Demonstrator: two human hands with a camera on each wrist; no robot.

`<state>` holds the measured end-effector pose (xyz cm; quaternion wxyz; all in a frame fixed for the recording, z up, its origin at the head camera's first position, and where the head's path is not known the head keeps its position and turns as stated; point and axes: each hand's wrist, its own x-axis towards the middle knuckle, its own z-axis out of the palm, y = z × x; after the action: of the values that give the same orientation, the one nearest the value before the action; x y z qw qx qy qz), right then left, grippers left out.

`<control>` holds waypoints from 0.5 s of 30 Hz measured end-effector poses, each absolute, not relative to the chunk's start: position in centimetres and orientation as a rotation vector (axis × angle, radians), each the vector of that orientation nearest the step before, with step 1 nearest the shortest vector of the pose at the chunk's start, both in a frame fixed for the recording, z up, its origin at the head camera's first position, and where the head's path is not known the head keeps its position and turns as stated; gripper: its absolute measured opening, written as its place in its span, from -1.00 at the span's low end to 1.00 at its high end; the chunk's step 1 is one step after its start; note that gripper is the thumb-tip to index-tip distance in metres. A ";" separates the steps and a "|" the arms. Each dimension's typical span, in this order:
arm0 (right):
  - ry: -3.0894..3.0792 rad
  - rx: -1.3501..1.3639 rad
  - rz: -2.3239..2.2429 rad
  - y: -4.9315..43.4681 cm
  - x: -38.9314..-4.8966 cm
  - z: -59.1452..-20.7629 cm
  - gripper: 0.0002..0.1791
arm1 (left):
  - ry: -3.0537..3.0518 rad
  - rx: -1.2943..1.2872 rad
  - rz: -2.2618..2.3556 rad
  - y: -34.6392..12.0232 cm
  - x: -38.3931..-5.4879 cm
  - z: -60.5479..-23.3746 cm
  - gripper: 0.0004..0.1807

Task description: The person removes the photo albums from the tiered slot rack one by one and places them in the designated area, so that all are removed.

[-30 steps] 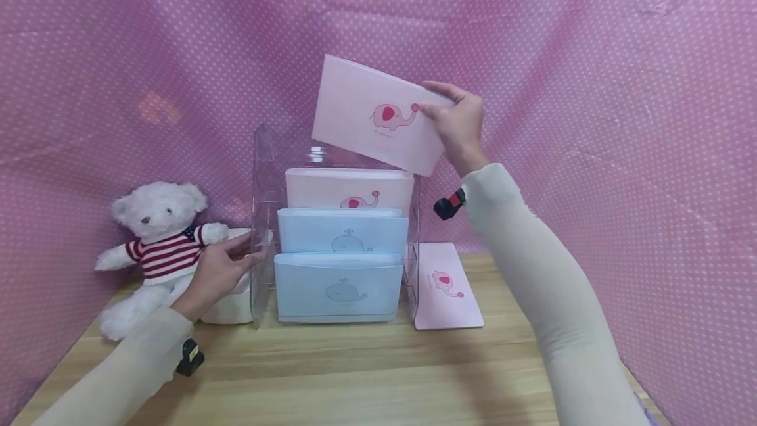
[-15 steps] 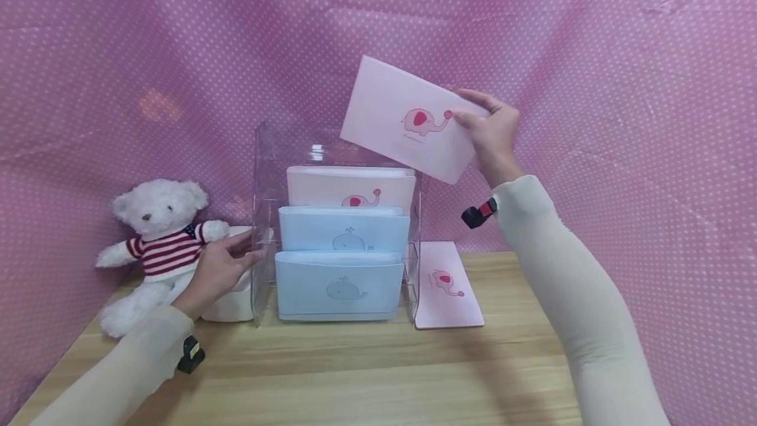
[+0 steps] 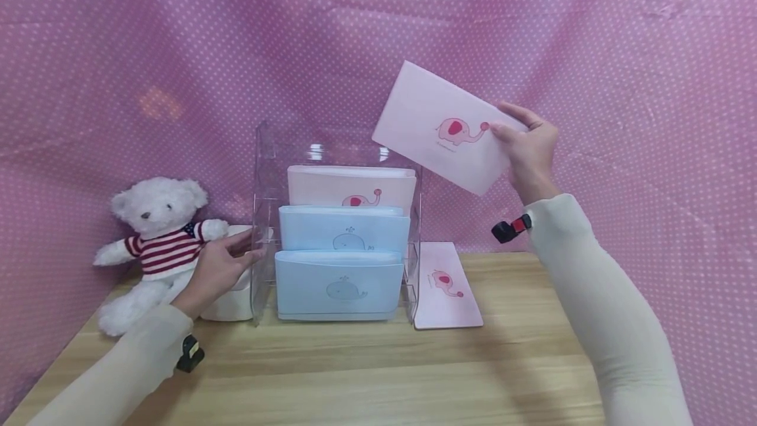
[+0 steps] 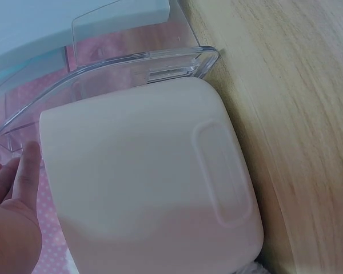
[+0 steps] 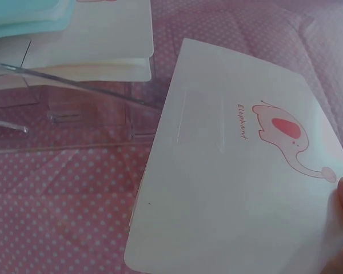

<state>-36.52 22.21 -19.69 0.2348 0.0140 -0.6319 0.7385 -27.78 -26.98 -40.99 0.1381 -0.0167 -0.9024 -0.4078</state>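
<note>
My right hand (image 3: 532, 150) pinches a pink elephant booklet (image 3: 437, 123) by its right edge, thumb on the front cover. The booklet is tilted, raised above the right side of a clear plastic rack (image 3: 260, 169). "Elephant" is printed on its cover (image 5: 206, 171) in the right wrist view. My left hand (image 3: 219, 271) holds the rack's left side panel, with fingertips at its edge; the left wrist view shows part of this hand (image 4: 14, 211). Upright in the rack's tiers are a pink elephant booklet (image 3: 319, 186) and two blue whale booklets, one in the middle (image 3: 307, 229) and one in front (image 3: 301, 288).
Another pink elephant booklet (image 3: 446, 301) lies flat on the wooden table (image 3: 367, 373), right of the rack. To the left sit a white teddy bear (image 3: 156, 209) in a striped top and a white container (image 4: 137, 171) against the rack. Pink dotted cloth (image 3: 650, 117) surrounds the table.
My right hand has carried the pink booklet rightward and slightly down, away from over the rack, and its tilt has increased. The left hand and the rack stay where they were.
</note>
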 end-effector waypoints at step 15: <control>-1.625 -0.031 2.029 27.1 -35.2 -21.3 -0.50 | -2.628 -0.034 -1.186 -27.0 -27.7 -41.0 -0.32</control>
<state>-35.20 27.13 -21.29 0.2677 -0.0117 -0.6022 0.7520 -27.68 -27.01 -41.03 0.1288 -0.0116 -0.9038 -0.4079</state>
